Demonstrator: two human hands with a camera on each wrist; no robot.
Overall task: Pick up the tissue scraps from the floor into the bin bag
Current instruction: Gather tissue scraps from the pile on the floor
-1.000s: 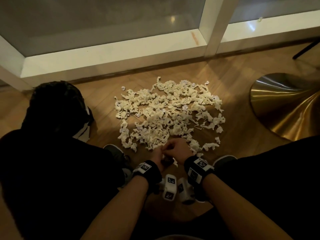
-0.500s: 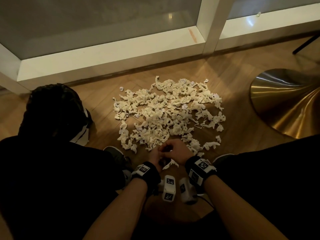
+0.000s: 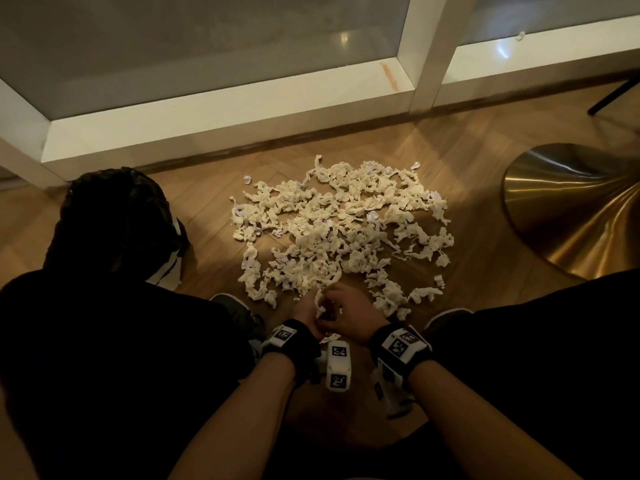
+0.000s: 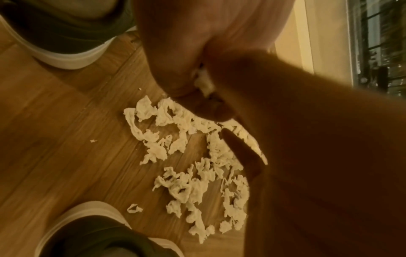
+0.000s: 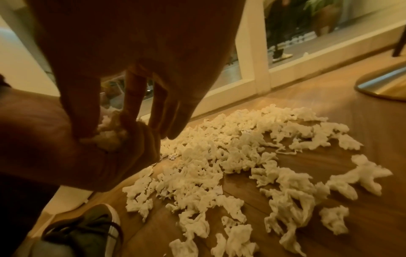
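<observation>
A wide heap of cream tissue scraps [image 3: 339, 230] lies on the wooden floor in front of me. The black bin bag [image 3: 110, 223] stands crumpled to its left, apart from the heap. Both hands meet at the heap's near edge. My left hand [image 3: 311, 315] is curled round a wad of scraps [image 5: 107, 139]. My right hand [image 3: 341, 311] pinches at that same wad with thumb and forefinger, its other fingers hanging straight. In the left wrist view the wad [image 4: 204, 83] shows squeezed between the two hands. A thin strip of tissue [image 3: 318, 299] sticks up between them.
A brass-coloured table base [image 3: 571, 209] spreads over the floor at the right. The white window frame [image 3: 207, 123] runs along the far side, with a dark chair leg [image 3: 613, 95] at far right. My shoes [image 3: 232, 306] [image 3: 446, 320] flank the hands.
Both hands stay together and have crept slightly towards the heap. The scrap that dangled under them half a second ago is gone; a strip now stands up between them.
</observation>
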